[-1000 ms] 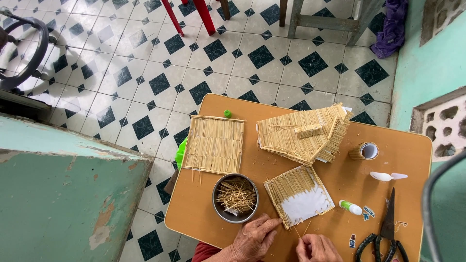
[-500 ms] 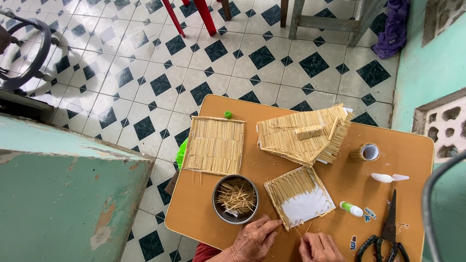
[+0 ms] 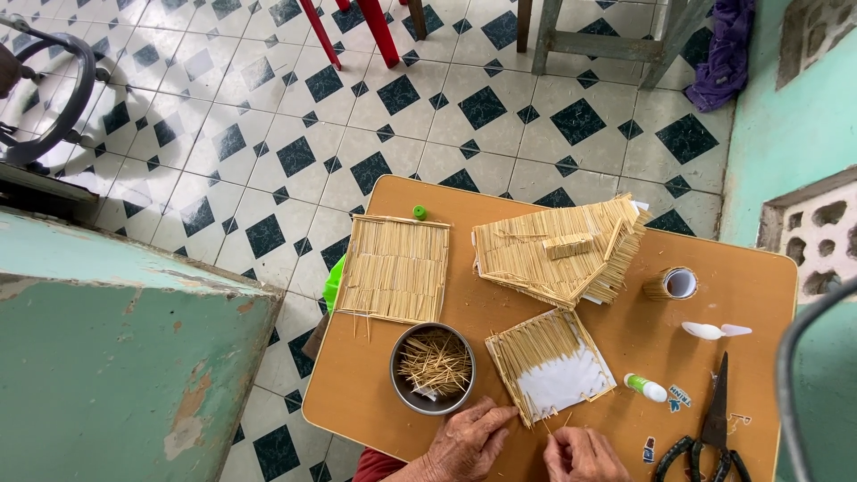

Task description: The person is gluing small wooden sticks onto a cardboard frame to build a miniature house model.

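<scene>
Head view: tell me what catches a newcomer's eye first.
The straw roof model stands out at the far middle of the tan table, with a flat straw panel to its left. Nearer, a metal bowl of sticks sits beside a half-covered panel. Both hands, left and right, work at that panel's near edge.

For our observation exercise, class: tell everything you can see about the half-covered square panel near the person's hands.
The square panel lies flat on the tan table, turned slightly askew. It looks like white card framed by thin straw-coloured sticks. Sticks laid side by side cover its far half; the near half is bare white. The round metal bowl of sticks sits just beside it. The left hand reaches its near corner; whether it touches is unclear.
</scene>
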